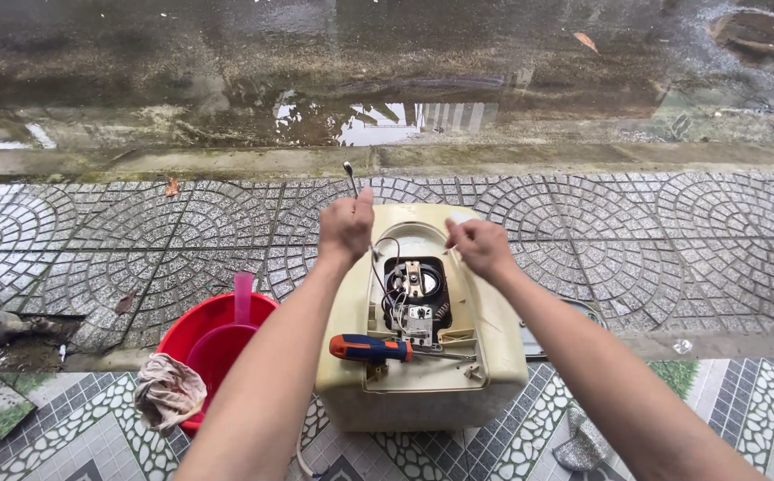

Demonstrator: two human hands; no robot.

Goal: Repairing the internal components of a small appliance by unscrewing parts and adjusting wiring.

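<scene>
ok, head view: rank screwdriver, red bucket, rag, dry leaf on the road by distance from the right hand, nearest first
From the right hand:
1. Screwdriver, lying on the cream appliance casing, below-left of the hand.
2. Red bucket, left of the casing.
3. Rag, draped over the bucket's near rim, far left.

Dry leaf, top right on the wet road: image distance rivals the bucket's, so unranked.

Outdoor pavement: wet patterned paving stones (138, 232) beside a puddled street (387, 80).
</scene>
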